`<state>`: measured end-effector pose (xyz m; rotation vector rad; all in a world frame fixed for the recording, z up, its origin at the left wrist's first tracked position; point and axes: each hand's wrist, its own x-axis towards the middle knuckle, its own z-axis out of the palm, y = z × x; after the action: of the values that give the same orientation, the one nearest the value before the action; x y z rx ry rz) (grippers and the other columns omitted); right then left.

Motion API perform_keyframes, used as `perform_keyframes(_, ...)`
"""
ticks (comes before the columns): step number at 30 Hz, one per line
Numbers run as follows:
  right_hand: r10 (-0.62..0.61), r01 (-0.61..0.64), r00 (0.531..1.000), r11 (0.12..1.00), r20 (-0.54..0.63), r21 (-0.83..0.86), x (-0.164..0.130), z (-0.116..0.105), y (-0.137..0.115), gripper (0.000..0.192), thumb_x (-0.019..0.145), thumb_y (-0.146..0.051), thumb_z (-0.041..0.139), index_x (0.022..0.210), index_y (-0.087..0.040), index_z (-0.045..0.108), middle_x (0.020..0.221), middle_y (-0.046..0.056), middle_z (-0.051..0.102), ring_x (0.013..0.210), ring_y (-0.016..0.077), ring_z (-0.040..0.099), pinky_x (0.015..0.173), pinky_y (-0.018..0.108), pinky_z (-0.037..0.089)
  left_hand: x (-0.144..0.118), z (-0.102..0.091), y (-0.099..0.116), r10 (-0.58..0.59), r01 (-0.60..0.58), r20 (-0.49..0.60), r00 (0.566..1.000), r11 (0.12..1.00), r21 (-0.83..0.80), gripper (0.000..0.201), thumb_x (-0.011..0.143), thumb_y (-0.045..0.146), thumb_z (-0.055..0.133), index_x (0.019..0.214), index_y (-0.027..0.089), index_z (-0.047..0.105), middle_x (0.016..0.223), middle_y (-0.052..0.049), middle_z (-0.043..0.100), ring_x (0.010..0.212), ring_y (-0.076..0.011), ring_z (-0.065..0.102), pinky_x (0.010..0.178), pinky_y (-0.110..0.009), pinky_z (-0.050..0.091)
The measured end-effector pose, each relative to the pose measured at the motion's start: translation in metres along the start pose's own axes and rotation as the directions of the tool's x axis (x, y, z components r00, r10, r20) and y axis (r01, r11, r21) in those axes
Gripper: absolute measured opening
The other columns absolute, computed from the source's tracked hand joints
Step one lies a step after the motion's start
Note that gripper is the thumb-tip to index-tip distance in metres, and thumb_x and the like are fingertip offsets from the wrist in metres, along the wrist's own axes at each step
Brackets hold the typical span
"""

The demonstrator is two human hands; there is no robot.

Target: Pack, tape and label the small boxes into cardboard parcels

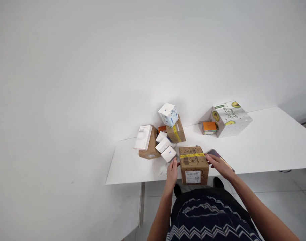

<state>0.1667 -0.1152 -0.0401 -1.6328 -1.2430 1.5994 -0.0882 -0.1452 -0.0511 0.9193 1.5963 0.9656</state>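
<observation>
A brown cardboard box (193, 164) with yellow tape and a white label stands at the near edge of the white table (263, 147). My left hand (172, 171) rests against its left side. On the box's right side lies my right hand (219, 165), with fingers flat on the upper right edge. Both hands clasp the box between them. Under my right hand lies a dark flat device (216, 154), partly hidden.
Behind the box is a pile of small white boxes (165, 146), brown cartons (176, 132), a white-and-blue cube (168, 114) and a white booklet-like box (143, 137). Far right stand an orange box (209, 127) and a white avocado-print box (229, 117). A white wall is behind.
</observation>
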Motion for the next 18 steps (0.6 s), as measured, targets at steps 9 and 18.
perform_keyframes(9,0.02,-0.019,1.0,0.999,-0.018,0.041,0.002,0.0,0.003,0.057,0.084,-0.06,0.041,0.119,-0.02,0.062,0.109,0.009,0.066,0.087,0.022,0.06,0.072,0.033,0.049,-0.001,0.003,-0.008,0.007,-0.007,0.0,1.0,1.0,0.01,0.056,0.085,0.055,0.048,0.123,0.016,0.058,0.12,-0.014,0.063,0.106,-0.0238,0.061,0.098,-0.038,0.041)
perform_keyframes(18,0.016,-0.016,1.0,0.997,0.003,0.08,0.004,0.005,0.005,0.058,0.084,-0.061,0.042,0.123,-0.022,0.059,0.12,0.009,0.062,0.093,0.0224,0.06,0.07,0.03,0.05,-0.001,0.005,-0.014,-0.033,0.033,0.011,0.999,0.999,-0.006,0.054,0.083,0.057,0.049,0.12,0.019,0.059,0.122,-0.012,0.062,0.109,-0.0238,0.059,0.095,-0.037,0.044)
